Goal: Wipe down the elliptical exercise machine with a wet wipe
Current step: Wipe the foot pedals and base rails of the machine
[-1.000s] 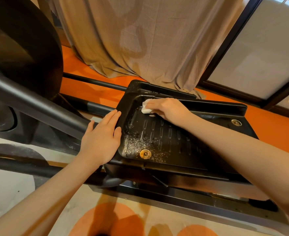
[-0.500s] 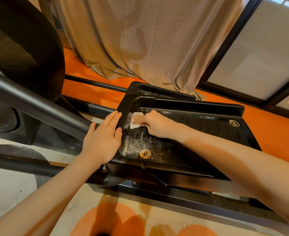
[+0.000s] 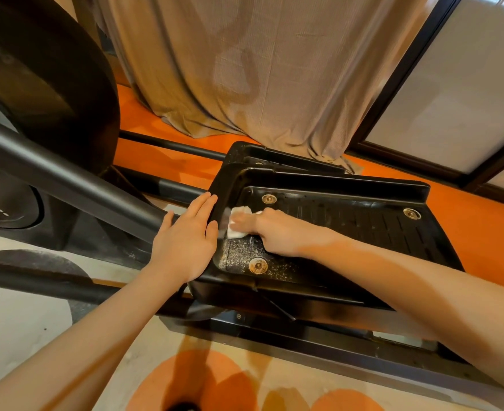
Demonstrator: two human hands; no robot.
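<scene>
Pressing a white wet wipe (image 3: 238, 222) into the nine o'clock corner of the dusty black pedal (image 3: 348, 221), the right hand (image 3: 277, 232) curls around it while the left hand (image 3: 185, 238) lies flat, fingers straight, on the pedal's rim.
</scene>
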